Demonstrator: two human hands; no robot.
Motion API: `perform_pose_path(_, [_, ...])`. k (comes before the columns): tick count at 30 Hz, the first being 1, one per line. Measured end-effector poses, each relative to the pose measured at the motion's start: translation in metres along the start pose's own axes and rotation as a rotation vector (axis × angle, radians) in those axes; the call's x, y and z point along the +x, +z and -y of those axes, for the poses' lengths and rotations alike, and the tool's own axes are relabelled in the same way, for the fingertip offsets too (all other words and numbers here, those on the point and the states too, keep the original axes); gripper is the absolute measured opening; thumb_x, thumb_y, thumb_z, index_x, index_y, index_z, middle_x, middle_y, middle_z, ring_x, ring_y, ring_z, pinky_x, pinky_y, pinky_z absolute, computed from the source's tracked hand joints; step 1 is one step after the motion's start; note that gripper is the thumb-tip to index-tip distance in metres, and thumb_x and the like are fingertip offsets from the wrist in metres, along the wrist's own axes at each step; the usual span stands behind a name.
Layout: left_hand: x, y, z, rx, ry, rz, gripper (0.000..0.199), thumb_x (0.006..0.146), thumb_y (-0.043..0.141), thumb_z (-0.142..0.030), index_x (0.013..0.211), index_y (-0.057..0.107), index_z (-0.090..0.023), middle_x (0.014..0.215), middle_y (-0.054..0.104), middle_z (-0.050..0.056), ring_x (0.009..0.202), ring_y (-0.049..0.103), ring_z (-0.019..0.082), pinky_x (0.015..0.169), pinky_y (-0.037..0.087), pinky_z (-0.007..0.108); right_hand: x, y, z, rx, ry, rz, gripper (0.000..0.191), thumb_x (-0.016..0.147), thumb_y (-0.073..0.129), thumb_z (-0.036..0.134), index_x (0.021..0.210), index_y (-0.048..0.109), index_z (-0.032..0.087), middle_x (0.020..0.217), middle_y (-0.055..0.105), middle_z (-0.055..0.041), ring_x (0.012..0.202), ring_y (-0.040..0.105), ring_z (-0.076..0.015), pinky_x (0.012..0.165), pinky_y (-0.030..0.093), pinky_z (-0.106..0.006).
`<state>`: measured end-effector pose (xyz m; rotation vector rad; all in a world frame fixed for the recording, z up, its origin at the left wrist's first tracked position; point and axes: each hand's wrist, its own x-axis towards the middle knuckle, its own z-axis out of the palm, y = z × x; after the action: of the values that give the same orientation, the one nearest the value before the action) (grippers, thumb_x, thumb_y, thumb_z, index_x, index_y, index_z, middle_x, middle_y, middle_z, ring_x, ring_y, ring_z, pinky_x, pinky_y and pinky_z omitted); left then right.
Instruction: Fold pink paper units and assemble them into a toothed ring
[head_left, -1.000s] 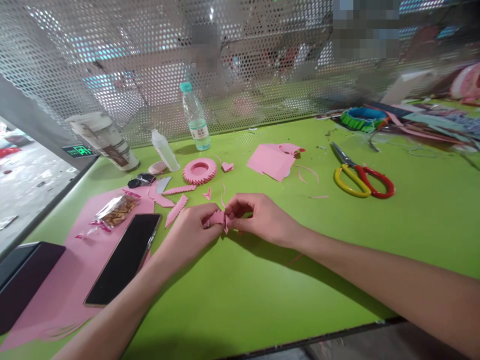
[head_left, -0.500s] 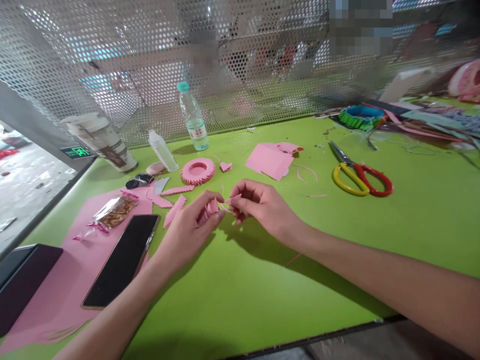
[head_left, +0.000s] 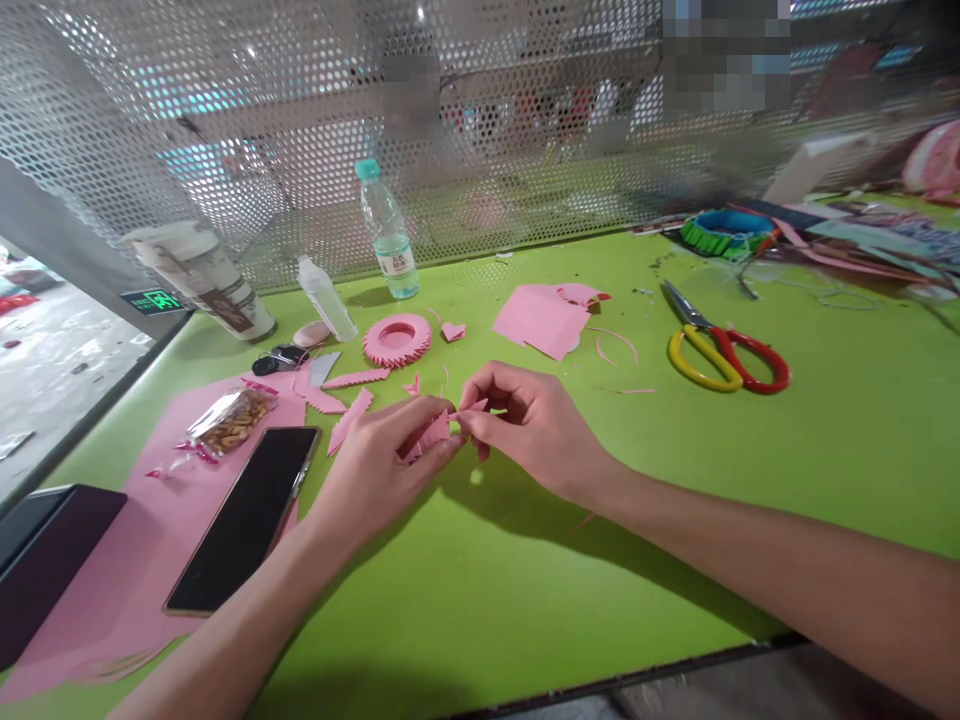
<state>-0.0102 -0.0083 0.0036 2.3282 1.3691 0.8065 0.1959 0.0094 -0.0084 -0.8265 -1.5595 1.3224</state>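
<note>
Pink strip [head_left: 432, 434], pleated, is gripped by the left hand [head_left: 379, 455] over the green table [head_left: 465, 600]; the right hand [head_left: 544, 430] pinches a paper tip [head_left: 477, 405] just beside it; joined or not, I cannot tell; thin pleats want light, steady pressure

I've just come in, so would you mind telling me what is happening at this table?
A person's left hand and right hand meet over the green table, pinching small folded pieces of pink paper between them. A pleated pink paper ring lies just beyond. The scissors lie untouched on the right, and a phone rests at the left.
</note>
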Motion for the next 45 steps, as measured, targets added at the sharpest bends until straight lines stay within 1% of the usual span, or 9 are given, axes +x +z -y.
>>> perform_pose_path(6, [-0.0001, 0.0011, -0.0018, 0.003, 0.032, -0.009, 0.012, 0.099, 0.067, -0.027, 0.099, 0.075, -0.018, 0.068, 0.057, -0.005, 0.059, 0.044, 0.012, 0.057, 0.032, 0.024, -0.0001, 0.0001, -0.0024, -0.038, -0.004, -0.003, 0.007, 0.094, 0.069, 0.016, 0.090, 0.065, 0.020, 0.078, 0.064, 0.0040, 0.065, 0.059, -0.0103, 0.059, 0.048, -0.024])
perform_pose_path(10, [-0.0011, 0.0010, -0.0016, -0.004, 0.012, -0.001, 0.011, 0.099, 0.068, -0.025, 0.102, 0.076, -0.019, 0.068, 0.056, -0.004, 0.059, 0.043, 0.012, 0.056, 0.032, 0.024, -0.0009, 0.0002, -0.0021, -0.051, -0.007, -0.007, 0.007, 0.093, 0.068, 0.015, 0.089, 0.065, 0.020, 0.077, 0.063, 0.0043, 0.065, 0.057, -0.0100, 0.059, 0.046, -0.024])
perform_pose_path(14, [-0.0018, 0.0005, -0.0010, -0.019, -0.002, 0.009, 0.013, 0.099, 0.068, -0.028, 0.104, 0.076, -0.019, 0.070, 0.058, -0.004, 0.059, 0.044, 0.012, 0.058, 0.034, 0.024, -0.0006, 0.0003, -0.0019, -0.038, 0.000, -0.001, 0.007, 0.093, 0.068, 0.016, 0.089, 0.065, 0.020, 0.078, 0.063, 0.0044, 0.065, 0.057, -0.0100, 0.059, 0.046, -0.024])
perform_pose_path(19, [-0.0019, -0.0001, -0.0014, -0.045, 0.004, 0.009, 0.019, 0.101, 0.068, -0.035, 0.107, 0.077, -0.020, 0.070, 0.060, -0.004, 0.060, 0.045, 0.013, 0.058, 0.035, 0.024, -0.0004, 0.0001, -0.0005, -0.040, 0.004, 0.003, 0.007, 0.093, 0.068, 0.016, 0.089, 0.065, 0.020, 0.078, 0.062, 0.0046, 0.065, 0.056, -0.0097, 0.060, 0.046, -0.024])
perform_pose_path(25, [-0.0013, 0.0006, -0.0017, -0.062, 0.000, 0.009, 0.020, 0.100, 0.068, -0.036, 0.102, 0.078, -0.019, 0.068, 0.059, -0.005, 0.060, 0.045, 0.012, 0.058, 0.035, 0.024, -0.0013, 0.0002, 0.0015, -0.051, -0.007, -0.005, 0.007, 0.092, 0.068, 0.015, 0.089, 0.065, 0.020, 0.079, 0.063, 0.0048, 0.065, 0.056, -0.0093, 0.062, 0.046, -0.024])
perform_pose_path(34, [-0.0013, 0.0002, -0.0016, -0.053, 0.010, 0.003, 0.018, 0.100, 0.067, -0.035, 0.100, 0.075, -0.019, 0.068, 0.060, -0.004, 0.061, 0.046, 0.013, 0.060, 0.036, 0.025, -0.0025, 0.0015, 0.0011, -0.078, -0.032, -0.014, 0.008, 0.091, 0.068, 0.014, 0.088, 0.064, 0.020, 0.078, 0.061, 0.0052, 0.065, 0.054, -0.0094, 0.062, 0.045, -0.024])
perform_pose_path(37, [-0.0007, -0.0008, -0.0020, -0.042, 0.009, -0.005, 0.016, 0.100, 0.067, -0.033, 0.097, 0.075, -0.019, 0.067, 0.059, -0.003, 0.061, 0.046, 0.013, 0.058, 0.035, 0.025, -0.0033, 0.0022, 0.0024, -0.111, -0.033, -0.013, 0.008, 0.091, 0.068, 0.015, 0.087, 0.064, 0.020, 0.078, 0.062, 0.0040, 0.068, 0.055, -0.0108, 0.063, 0.045, -0.024])
perform_pose_path(42, [-0.0009, -0.0017, -0.0026, 0.016, 0.034, -0.002, 0.011, 0.100, 0.066, -0.027, 0.099, 0.074, -0.020, 0.068, 0.057, -0.003, 0.059, 0.044, 0.013, 0.057, 0.033, 0.025, -0.0040, 0.0018, 0.0038, -0.171, -0.012, -0.028, 0.006, 0.089, 0.067, 0.015, 0.086, 0.065, 0.020, 0.079, 0.063, 0.0022, 0.070, 0.055, -0.0127, 0.062, 0.043, -0.025])
perform_pose_path(45, [-0.0011, -0.0020, -0.0036, 0.066, 0.074, 0.009, 0.012, 0.100, 0.065, -0.023, 0.088, 0.068, -0.020, 0.066, 0.053, -0.004, 0.058, 0.042, 0.013, 0.057, 0.032, 0.025, -0.0039, 0.0013, 0.0031, -0.182, 0.002, -0.019, 0.006, 0.088, 0.067, 0.015, 0.086, 0.066, 0.020, 0.078, 0.064, 0.0019, 0.069, 0.055, -0.0131, 0.061, 0.042, -0.026])
